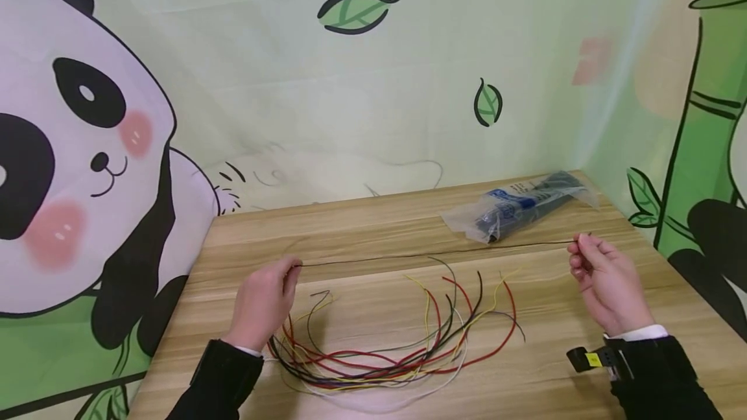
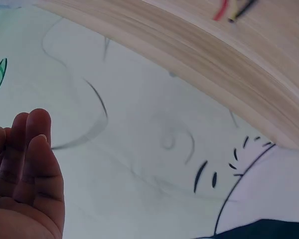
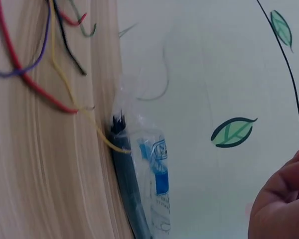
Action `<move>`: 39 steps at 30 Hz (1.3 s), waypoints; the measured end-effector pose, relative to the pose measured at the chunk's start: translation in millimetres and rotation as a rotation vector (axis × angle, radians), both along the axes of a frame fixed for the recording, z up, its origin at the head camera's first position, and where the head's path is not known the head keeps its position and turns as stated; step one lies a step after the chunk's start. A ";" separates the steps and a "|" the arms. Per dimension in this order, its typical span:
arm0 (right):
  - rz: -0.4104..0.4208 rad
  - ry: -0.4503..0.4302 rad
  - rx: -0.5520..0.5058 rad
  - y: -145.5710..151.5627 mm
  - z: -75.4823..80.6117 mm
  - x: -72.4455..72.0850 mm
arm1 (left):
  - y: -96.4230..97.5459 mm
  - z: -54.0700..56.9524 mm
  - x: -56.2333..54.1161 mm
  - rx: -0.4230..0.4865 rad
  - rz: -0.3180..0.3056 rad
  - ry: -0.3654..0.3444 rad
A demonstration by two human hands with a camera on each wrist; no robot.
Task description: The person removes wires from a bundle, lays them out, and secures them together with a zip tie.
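A thin dark wire [image 1: 379, 258] stretches almost straight across the head view, between both hands above the table. My left hand [image 1: 265, 300] pinches its left end between thumb and fingertips. At the other end, the thumb and fingers of my right hand [image 1: 609, 280] pinch it, with a short tip poking past them. In the left wrist view a curved dark strand [image 2: 103, 107] runs from the left fingertips. Below the taut wire lies a loose bundle of wires [image 1: 350, 380] in red, black, yellow, white and other colours, its left end partly hidden behind the left hand.
Toward the back right of the wooden table [image 1: 233, 245] lies a clear plastic bag [image 1: 519, 206] with blue print and dark strips inside. A printed cloth backdrop [image 1: 262, 83] rises behind the table. A black strap device with a yellow label [image 1: 594, 360] sits at the right wrist.
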State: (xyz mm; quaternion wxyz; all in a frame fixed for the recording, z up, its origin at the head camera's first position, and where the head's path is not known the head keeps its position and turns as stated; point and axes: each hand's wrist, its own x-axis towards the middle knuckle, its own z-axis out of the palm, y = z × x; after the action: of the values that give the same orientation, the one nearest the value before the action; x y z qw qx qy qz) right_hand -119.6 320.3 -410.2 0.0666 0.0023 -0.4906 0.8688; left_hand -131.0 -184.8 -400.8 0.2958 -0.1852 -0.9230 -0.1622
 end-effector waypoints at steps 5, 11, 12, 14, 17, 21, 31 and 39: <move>-0.038 -0.078 0.098 7.2 -2.6 -4.3 | -20.3 -2.3 14.2 -0.046 -0.003 0.017; -0.049 -0.180 0.260 7.0 -11.0 -13.1 | -30.8 -12.6 33.1 -0.132 -0.111 0.040; -0.045 -0.189 0.297 6.1 -12.9 -14.9 | -31.3 -14.4 35.8 -0.143 -0.135 0.039; -0.033 -0.215 0.375 3.4 -15.6 -18.8 | -31.8 -16.9 40.5 -0.156 -0.182 0.026; 0.005 -0.235 0.568 -2.7 -19.1 -25.4 | -32.1 -19.9 45.3 -0.163 -0.241 0.017; 0.060 -0.212 0.840 -14.5 -22.9 -34.6 | -33.8 -24.8 48.2 -0.184 -0.261 0.002; 0.073 -0.175 1.159 -52.9 -29.2 -61.4 | -42.7 -42.7 48.1 -0.281 -0.221 -0.201; 0.055 -0.144 1.284 -67.2 -45.5 -73.5 | -40.3 -56.4 42.7 -0.312 -0.145 -0.305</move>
State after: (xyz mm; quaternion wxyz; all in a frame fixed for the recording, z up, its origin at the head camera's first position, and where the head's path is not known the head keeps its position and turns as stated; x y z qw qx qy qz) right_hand -193.0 253.1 -455.8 -0.0032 -0.0039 -0.9158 0.4016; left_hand -88.3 -225.1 -457.1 0.1083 -0.2679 -0.9552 -0.0647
